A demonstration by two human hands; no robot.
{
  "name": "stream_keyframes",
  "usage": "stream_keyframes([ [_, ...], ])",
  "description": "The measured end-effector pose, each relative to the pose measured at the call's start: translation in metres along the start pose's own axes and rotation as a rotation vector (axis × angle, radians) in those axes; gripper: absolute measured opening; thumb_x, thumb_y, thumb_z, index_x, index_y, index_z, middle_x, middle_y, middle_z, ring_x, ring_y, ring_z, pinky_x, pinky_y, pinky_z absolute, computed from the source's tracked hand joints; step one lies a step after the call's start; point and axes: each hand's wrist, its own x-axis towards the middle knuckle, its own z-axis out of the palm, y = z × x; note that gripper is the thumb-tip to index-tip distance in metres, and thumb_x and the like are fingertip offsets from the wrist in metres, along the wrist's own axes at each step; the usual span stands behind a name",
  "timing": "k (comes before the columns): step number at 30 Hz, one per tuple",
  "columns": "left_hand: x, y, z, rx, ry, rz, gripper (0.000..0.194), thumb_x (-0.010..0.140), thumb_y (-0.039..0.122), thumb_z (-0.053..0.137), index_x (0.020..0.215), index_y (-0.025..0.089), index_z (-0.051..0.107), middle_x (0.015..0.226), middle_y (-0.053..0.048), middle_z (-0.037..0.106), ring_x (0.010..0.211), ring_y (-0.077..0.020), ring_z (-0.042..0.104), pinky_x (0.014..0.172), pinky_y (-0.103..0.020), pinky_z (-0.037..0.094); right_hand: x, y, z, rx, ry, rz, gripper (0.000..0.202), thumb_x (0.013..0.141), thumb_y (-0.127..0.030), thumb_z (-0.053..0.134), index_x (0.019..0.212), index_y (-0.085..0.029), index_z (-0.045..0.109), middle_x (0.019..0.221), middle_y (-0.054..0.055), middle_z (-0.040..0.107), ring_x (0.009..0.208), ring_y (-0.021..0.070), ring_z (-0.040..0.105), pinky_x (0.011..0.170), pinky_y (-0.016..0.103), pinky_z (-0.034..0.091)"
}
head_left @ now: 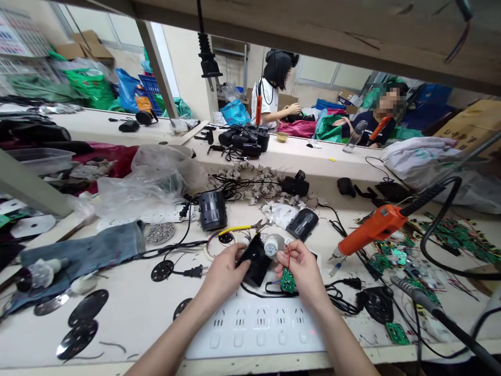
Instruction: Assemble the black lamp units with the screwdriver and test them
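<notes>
My left hand point(226, 274) is closed on the edge of a black plastic housing point(256, 261), tilted with its hollow side toward me. Pinched in the fingers of my right hand point(303, 269) is a small electric motor point(273, 244) with a pale round end, held just right of the housing. Red wires run from the motor area down to a small green circuit board point(287, 281) hanging below my right fingers. Beneath both hands lies a white power strip point(258, 326). Yellow-handled pliers point(240, 228) rest just beyond the housing.
An orange electric screwdriver point(370, 230) hangs at right, above green circuit boards point(397, 334). A soldering iron's cable point(442, 316) crosses the lower right. Black casings point(213, 210), white small parts point(258, 185), denim cloth point(86, 256) and black discs point(88, 308) lie around. Two people sit across the bench.
</notes>
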Motion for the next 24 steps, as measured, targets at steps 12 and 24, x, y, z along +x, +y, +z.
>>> stream_keyframes([
  [12,-0.041,0.023,-0.006,-1.002,-0.131,-0.389,0.044,0.079,0.037,0.061,0.119,0.023,0.049,0.098,-0.006,0.067,0.079,-0.0211,0.065,0.063,-0.034,0.053,-0.005,0.005,0.006,-0.339,-0.026,-0.153,0.017,0.068,-0.031,0.071,0.070,-0.018,0.060,0.058,-0.002,0.060,0.055,0.0105,0.053,0.054,0.022,0.043],
  [24,-0.054,0.023,-0.012,-1.066,-0.182,-0.325,0.057,0.090,0.056,0.046,0.137,0.026,0.044,0.137,-0.012,0.054,0.122,-0.0273,0.053,0.094,-0.044,0.049,-0.015,0.004,0.010,-0.395,-0.048,-0.207,0.017,0.068,-0.034,0.070,0.069,-0.019,0.064,0.062,0.001,0.064,0.054,0.0122,0.055,0.051,0.025,0.045],
])
